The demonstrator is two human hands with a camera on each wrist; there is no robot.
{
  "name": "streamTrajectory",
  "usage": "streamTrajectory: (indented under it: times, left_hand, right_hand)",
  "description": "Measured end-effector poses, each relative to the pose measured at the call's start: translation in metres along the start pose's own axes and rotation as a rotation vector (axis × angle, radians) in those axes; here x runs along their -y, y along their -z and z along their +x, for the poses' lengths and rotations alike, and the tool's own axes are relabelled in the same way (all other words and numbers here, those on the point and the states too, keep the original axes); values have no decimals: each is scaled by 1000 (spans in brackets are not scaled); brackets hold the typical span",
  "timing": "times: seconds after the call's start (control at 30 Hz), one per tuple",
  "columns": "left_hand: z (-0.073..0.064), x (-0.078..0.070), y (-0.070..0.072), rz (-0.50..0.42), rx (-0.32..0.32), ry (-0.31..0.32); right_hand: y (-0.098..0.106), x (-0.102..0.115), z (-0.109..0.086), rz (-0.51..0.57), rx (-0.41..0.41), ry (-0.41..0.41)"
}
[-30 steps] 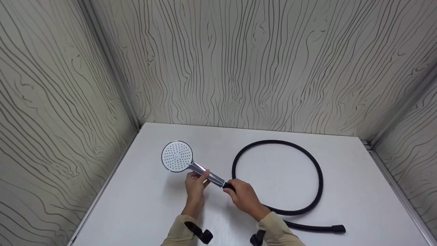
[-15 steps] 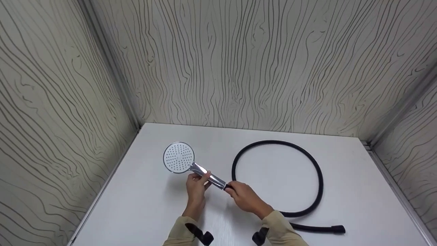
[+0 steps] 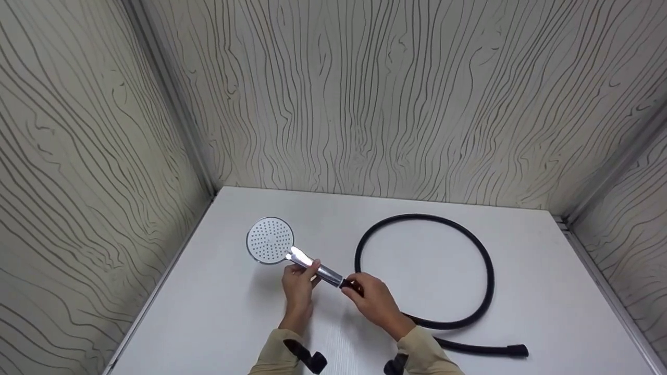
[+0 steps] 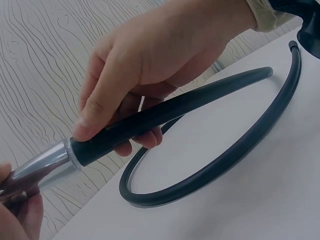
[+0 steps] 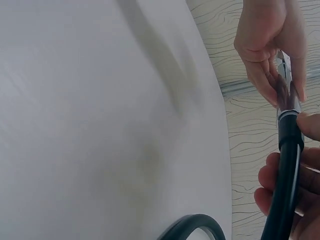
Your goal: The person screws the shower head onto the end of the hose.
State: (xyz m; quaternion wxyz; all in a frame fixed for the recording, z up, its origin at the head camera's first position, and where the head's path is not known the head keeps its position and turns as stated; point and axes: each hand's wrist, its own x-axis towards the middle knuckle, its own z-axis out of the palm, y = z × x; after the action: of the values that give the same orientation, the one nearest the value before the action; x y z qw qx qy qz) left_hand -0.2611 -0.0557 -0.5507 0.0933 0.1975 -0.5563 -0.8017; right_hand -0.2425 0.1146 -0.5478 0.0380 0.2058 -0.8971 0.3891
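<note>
A round shower head (image 3: pixel 270 240) with a white nozzle face and chrome rim is held above the table, tilted down to the right. My left hand (image 3: pixel 298 289) grips its chrome handle (image 3: pixel 328 276) near the middle, thumb on top. At the handle's lower end, my right hand (image 3: pixel 376 302) holds the black end of a shower hose (image 3: pixel 491 271). In the left wrist view, the hose end meets the handle's chrome collar (image 4: pixel 73 155), with my right thumb close to the joint. The right wrist view shows the black hose connector (image 5: pixel 290 131) lined up against the handle; whether threads engage is hidden.
The hose lies in a wide loop on the white table (image 3: pixel 219 312). Its free end, a black connector (image 3: pixel 517 350), rests at the front right. Wood-grain patterned panels (image 3: pixel 365 104) close off the back and both sides.
My right hand has turned slightly at the hose end and come back, its forearm shifting right and then left. The shower head has moved only slightly; my left hand keeps its hold.
</note>
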Motion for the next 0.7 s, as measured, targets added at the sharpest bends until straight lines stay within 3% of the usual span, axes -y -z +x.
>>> streamTrajectory:
  times: [0.23,0.43,0.53,0.7]
  left_hand:
    - [-3,-3,0,11,15,17]
    - [-5,-6,0,30,30,20]
    - [-5,-7,-1,36,32,23]
    - [-3,-8,0,42,48,31]
  right_hand:
    - [-9,2,-3,-134,-120,99]
    - [-13,4,-3,-183,-203,114]
    - [-12,6,-3,-198,-214,127]
    - [-10,6,-3,-178,-155,116]
